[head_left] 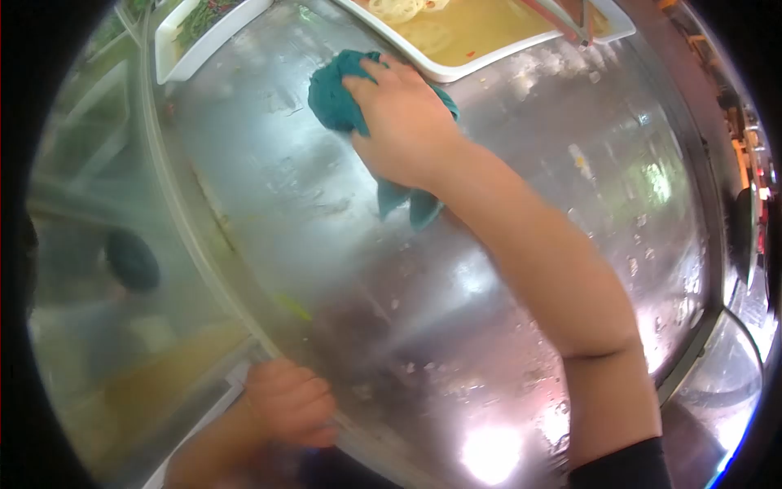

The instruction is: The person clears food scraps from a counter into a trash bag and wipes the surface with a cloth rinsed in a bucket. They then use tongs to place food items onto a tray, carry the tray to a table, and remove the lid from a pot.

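My right hand (407, 122) presses a teal cloth (332, 96) against a wet metal counter (269, 171), its fingers bent over the bunched fabric. Loose ends of the cloth hang out below the wrist. Close beyond the knuckles lies the rim of a white tray (452, 75) with pale round slices in yellow liquid. My left hand (292, 403) is closed at the counter's near left edge, beside the foot of a glass panel (98, 171). Whatever its curled fingers may hold is hidden.
Another white tray (213, 50) with leafy greens stands at the far left. Reddish tongs (574, 28) rest over the yellow tray's right end. A green scrap (293, 307), a yellowish scrap (580, 161) and water drops lie on the metal. A raised edge (710, 212) bounds the right side.
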`<state>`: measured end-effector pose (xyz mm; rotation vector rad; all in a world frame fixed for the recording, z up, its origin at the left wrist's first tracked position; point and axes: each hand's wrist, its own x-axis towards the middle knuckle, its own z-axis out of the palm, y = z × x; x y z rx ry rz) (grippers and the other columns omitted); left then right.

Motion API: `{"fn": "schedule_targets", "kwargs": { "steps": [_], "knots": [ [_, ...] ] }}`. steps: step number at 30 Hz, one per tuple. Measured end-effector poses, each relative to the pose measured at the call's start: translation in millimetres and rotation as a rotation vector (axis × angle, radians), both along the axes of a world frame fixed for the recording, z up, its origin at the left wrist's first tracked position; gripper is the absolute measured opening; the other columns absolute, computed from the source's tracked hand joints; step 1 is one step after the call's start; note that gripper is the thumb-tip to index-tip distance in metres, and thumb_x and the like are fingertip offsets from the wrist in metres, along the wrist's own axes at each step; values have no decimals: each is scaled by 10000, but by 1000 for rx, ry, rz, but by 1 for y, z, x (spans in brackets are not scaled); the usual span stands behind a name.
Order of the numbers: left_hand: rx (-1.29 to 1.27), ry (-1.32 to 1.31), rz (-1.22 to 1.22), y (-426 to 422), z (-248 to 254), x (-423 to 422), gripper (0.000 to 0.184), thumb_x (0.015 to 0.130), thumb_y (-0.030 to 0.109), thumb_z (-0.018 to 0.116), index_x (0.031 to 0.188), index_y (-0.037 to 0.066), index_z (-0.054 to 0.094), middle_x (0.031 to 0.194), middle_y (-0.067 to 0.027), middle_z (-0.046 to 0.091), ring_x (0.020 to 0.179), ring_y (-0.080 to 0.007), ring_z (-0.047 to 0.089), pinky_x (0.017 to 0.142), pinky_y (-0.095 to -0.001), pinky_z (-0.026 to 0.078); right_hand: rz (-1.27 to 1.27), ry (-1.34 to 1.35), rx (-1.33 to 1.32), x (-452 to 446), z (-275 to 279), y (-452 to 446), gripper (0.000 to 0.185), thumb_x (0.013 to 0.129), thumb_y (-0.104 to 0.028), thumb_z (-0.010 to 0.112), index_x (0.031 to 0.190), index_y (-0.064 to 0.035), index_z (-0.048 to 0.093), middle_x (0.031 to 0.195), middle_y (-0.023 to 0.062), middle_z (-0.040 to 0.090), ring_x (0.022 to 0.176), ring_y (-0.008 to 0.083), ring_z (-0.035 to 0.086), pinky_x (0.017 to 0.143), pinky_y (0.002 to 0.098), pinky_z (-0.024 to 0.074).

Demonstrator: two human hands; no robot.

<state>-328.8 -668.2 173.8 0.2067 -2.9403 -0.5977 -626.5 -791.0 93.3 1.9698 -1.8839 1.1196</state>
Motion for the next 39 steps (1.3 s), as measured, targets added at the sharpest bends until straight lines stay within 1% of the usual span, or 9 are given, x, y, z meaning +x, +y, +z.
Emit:
{"fn": "schedule_targets", "kwargs": {
  "steps": [5, 8, 14, 20, 23, 25, 29, 32, 39],
  "knots": [
    [-37, 82, 38, 3, -4, -2, 344, 770, 487, 547, 640, 169, 550, 736, 31, 603, 671, -153, 573, 674, -308, 417, 740, -182, 308, 15, 25, 73, 367, 656, -25, 641, 1020, -67, 628, 1010, 135, 590, 1013, 322, 546, 926, 422, 425],
    [-7, 81, 40, 4, -7, 3, 331, 766, 488, 558, 653, 177, 557, 757, 36, 607, 694, -148, 575, 686, -304, 420, 628, -558, 403, 25, 43, 52, 336, 652, -18, 642, 983, -73, 638, 987, 141, 586, 998, 331, 547, 906, 417, 437],
    [57, -36, -26, 2, -3, 8, 281, 753, 463, 584, 687, 191, 572, 795, 41, 616, 746, -137, 585, 701, -300, 424, -185, -86, 134, 47, 3, -119, 403, 749, -128, 637, 1140, -38, 593, 1262, 175, 539, 1173, 317, 504, 993, 408, 401],
    [39, 35, 90, 17, -13, 15, 272, 768, 454, 571, 698, 192, 582, 806, 48, 625, 774, -134, 589, 758, -283, 434, 333, -239, 570, 122, 43, -178, 343, 864, -209, 538, 1176, -76, 589, 1266, 140, 568, 1291, 304, 420, 1030, 448, 355],
    [10, 1, 73, 5, 2, -3, 269, 770, 461, 573, 702, 201, 589, 795, 54, 628, 773, -132, 586, 773, -288, 438, 485, -795, 443, 162, 33, -187, 314, 861, -218, 529, 1138, -103, 620, 1216, 104, 611, 1278, 276, 451, 1041, 469, 322],
    [6, 44, 90, 8, -8, 5, 271, 778, 463, 569, 701, 204, 592, 785, 57, 628, 769, -139, 584, 769, -293, 436, 465, -119, 374, 188, 25, -192, 295, 851, -205, 546, 1116, -122, 648, 1163, 99, 642, 1185, 272, 543, 1047, 460, 326],
    [97, 255, 182, 18, -16, 6, 233, 777, 337, 615, 652, 151, 550, 680, -33, 574, 584, -196, 528, 523, -341, 402, 584, -61, 646, 185, 40, -186, 356, 782, -144, 587, 1130, -130, 663, 1178, 88, 643, 1155, 297, 562, 1091, 442, 287],
    [22, 177, 190, 35, -31, 33, 316, 809, 490, 535, 699, 199, 593, 779, 29, 625, 754, -177, 580, 709, -343, 427, 765, -3, 692, 150, 48, -124, 320, 749, -128, 586, 1053, -133, 687, 1096, 106, 664, 1079, 284, 591, 1073, 429, 315],
    [-5, 32, 33, 8, 2, 4, 385, 841, 510, 481, 727, 158, 586, 795, -4, 607, 701, -202, 560, 689, -357, 430, 1021, -34, 542, 109, 31, 88, 161, 629, -147, 641, 783, -111, 670, 901, 67, 663, 1040, 238, 584, 947, 361, 394]
  ]
}}
